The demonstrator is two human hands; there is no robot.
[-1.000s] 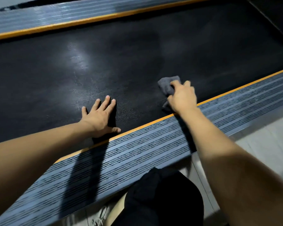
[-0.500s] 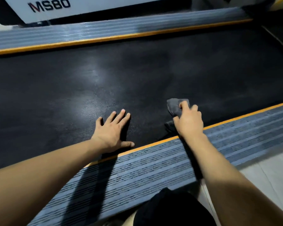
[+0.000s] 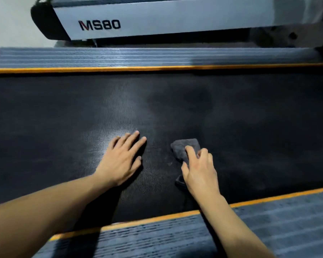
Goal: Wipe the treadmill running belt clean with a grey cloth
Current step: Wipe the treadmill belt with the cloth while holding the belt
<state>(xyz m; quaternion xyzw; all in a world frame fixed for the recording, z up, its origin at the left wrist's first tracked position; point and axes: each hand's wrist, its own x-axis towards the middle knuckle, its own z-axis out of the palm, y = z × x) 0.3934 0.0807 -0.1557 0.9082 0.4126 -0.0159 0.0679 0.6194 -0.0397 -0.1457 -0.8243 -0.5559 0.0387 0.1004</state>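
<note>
The black textured running belt (image 3: 250, 127) fills the middle of the head view. A small grey cloth (image 3: 183, 148) lies on it, right of centre. My right hand (image 3: 199, 170) presses down on the cloth with curled fingers gripping it; part of the cloth is hidden under the palm. My left hand (image 3: 121, 157) rests flat on the belt, fingers straight and spread, a short way left of the cloth.
Ribbed grey side rails with orange edge strips run along the near side (image 3: 268, 229) and the far side (image 3: 157, 56) of the belt. Beyond the far rail stands a white machine housing (image 3: 157, 15) marked MS80.
Both hands have moved away from the near rail toward the belt's middle, the cloth sliding along under my right hand. The view has tilted up, showing the far rail and the MS80 housing.
</note>
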